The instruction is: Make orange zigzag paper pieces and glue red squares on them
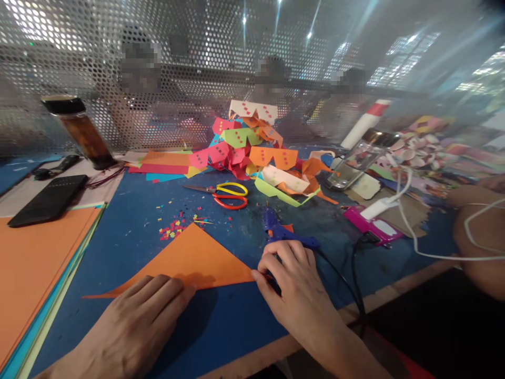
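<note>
1. One blue worktop, its far edge running along a perforated metal screen.
2. Stack of coloured paper, orange uppermost, along the worktop's left side and reaching toward the near left corner.
3. Heap of paper masks, pink, green, orange and white, piled near the middle of the far edge.
4. Orange sheet, triangular in outline, close to the worktop's near edge; peak toward the far edge, left end tapering thin.
5. Left hand: fingers side by side, laid over the sheet's near side. Whether they pinch it, cannot tell.
6. Right hand: thumb and forefinger closed on the sheet's right corner, other fingers curled.
7. Blue glue gun, lying just beyond the right hand; black cord runs toward the near edge.
8. Scissors, one loop yellow, one red, lying between heap and sheet; blades point left.
9. Paper bits, multicoloured, scattered beside the sheet's peak.
</note>
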### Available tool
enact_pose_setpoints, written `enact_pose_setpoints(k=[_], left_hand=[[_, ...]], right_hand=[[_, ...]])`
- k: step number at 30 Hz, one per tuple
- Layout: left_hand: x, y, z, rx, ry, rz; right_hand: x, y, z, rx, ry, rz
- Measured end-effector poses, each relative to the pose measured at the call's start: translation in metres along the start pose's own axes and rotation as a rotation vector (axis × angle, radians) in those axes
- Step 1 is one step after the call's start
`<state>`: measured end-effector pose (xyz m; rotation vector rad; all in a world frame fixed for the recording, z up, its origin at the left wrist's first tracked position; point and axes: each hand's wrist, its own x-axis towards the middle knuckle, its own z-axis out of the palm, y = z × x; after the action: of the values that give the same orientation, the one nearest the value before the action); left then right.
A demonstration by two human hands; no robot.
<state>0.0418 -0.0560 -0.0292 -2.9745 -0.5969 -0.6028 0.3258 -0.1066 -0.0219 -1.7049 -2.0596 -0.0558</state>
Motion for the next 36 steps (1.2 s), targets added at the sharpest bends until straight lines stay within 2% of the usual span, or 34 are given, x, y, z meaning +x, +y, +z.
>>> enact_pose_setpoints(k=[16,20,23,27,29,36], left_hand=[[0.002,0.001,0.002,0.036,-0.103,-0.049],[0.005,0.002,0.002,0.052,-0.127,-0.047],[0.006,0.003,0.0,0.058,-0.145,-0.051],[0.008,0.003,-0.002,0.051,-0.14,-0.034],[0.009,0.003,-0.001,0.055,-0.129,-0.03],[0.01,0.007,0.0,0.099,-0.109,-0.029]], right_hand=[[0.001,-0.002,0.002,-0.008,0.002,0.009],[0.0,-0.006,0.001,-0.019,0.09,-0.028],[-0.005,-0.014,0.002,0.018,0.158,-0.111],[-0.013,-0.031,0.006,0.143,0.059,-0.291],[-0.014,-0.038,0.009,0.135,0.015,-0.329],[-0.014,-0.043,0.014,0.089,-0.088,-0.249]])
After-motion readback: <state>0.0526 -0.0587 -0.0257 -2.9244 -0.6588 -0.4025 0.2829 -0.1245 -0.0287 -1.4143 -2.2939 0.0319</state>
